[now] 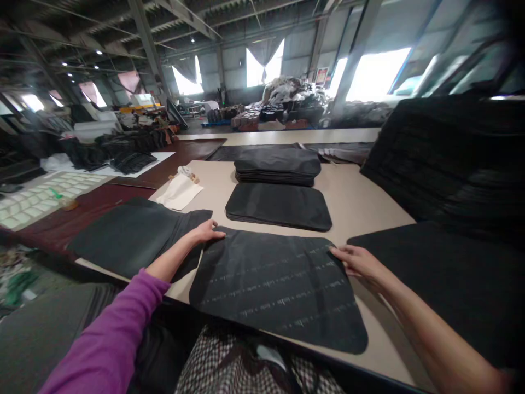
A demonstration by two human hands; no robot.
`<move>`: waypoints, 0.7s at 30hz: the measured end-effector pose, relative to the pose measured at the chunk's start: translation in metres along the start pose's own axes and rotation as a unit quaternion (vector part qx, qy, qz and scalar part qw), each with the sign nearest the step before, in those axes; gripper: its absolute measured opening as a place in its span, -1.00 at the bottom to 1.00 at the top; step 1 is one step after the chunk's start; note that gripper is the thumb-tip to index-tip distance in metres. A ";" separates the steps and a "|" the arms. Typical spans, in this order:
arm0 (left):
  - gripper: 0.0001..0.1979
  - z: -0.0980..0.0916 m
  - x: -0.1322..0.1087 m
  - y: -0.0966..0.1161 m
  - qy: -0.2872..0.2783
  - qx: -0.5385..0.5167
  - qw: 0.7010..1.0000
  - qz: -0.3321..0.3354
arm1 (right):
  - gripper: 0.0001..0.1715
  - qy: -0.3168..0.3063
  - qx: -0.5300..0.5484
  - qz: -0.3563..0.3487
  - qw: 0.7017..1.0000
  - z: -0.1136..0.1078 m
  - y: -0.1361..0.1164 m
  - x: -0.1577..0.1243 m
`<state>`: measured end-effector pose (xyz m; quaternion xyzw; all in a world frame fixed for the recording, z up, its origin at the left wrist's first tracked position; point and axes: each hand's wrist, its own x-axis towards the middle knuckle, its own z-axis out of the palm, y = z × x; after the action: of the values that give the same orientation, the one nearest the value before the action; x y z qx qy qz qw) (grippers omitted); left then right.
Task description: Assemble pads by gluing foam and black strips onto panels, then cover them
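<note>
- Head view: a dark fabric panel with rounded corners and faint rows of pale print lies flat on the beige surface, at its near edge, right in front of the person.
- The left hand, coming out of a purple sleeve, rests on the panel's far left corner, fingers stretched out and lying flat on the cloth.
- The right hand, on a bare forearm, touches the panel's far right corner. Its fingers are extended along the edge, and I cannot tell whether they nip the cloth or only lie against it.
- Just beyond the panel sits a low stack of similar panels, and behind that a taller stack.
- To the left, a loose dark sheet spreads over the surface edge, partly under the left forearm. A white cloth lies past it.
- To the right, another dark sheet lies flat beside the right arm, and a high black pile rises behind it.
- Far left, a tray of pale pieces sits on a reddish table.
</note>
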<state>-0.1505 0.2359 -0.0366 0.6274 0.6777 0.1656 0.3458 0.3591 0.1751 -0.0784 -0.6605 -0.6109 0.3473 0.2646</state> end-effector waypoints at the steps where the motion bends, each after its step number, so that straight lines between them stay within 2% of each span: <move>1: -0.24 0.003 -0.013 -0.005 0.016 -0.031 0.999 -0.014 | -0.32 -0.023 0.059 0.022 0.998 -0.001 0.004 -0.011; 2: -0.26 0.006 -0.027 -0.009 0.027 -0.062 0.997 -0.026 | -0.34 -0.052 0.127 0.049 0.989 -0.002 0.007 -0.024; 4: -0.32 0.016 -0.058 -0.018 0.030 -0.124 0.991 -0.046 | -0.44 -0.109 0.262 0.103 0.953 -0.001 0.008 -0.048; 6: -0.41 0.025 -0.088 -0.026 0.005 -0.178 0.982 -0.054 | -0.51 -0.144 0.339 0.135 0.920 0.003 0.003 -0.069; 8: -0.46 0.032 -0.110 -0.031 -0.028 -0.224 0.972 -0.061 | -0.53 -0.139 0.364 0.138 0.910 0.009 -0.006 -0.083; 11: -0.56 0.031 -0.126 -0.030 -0.061 -0.358 0.928 -0.087 | -0.56 -0.099 0.388 0.123 0.908 0.012 -0.024 -0.093; 13: -0.61 0.022 -0.128 -0.019 -0.069 -0.419 0.901 -0.088 | -0.56 -0.082 0.395 0.118 0.908 0.007 -0.034 -0.096; 17: -0.62 -0.004 -0.116 0.014 -0.045 -0.454 0.887 -0.077 | -0.53 -0.043 0.413 0.123 0.901 -0.017 -0.054 -0.094; 19: -0.61 -0.018 -0.097 0.029 -0.036 -0.463 0.883 -0.060 | -0.50 -0.023 0.422 0.119 0.898 -0.031 -0.061 -0.081; 21: -0.62 -0.028 -0.065 0.042 -0.058 -0.462 0.885 -0.018 | -0.48 -0.017 0.426 0.111 0.898 -0.044 -0.063 -0.056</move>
<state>-0.1407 0.1859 0.0278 0.3925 0.5142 0.4167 0.6386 0.3534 0.1301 0.0045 -0.5424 -0.3317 0.6124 0.4699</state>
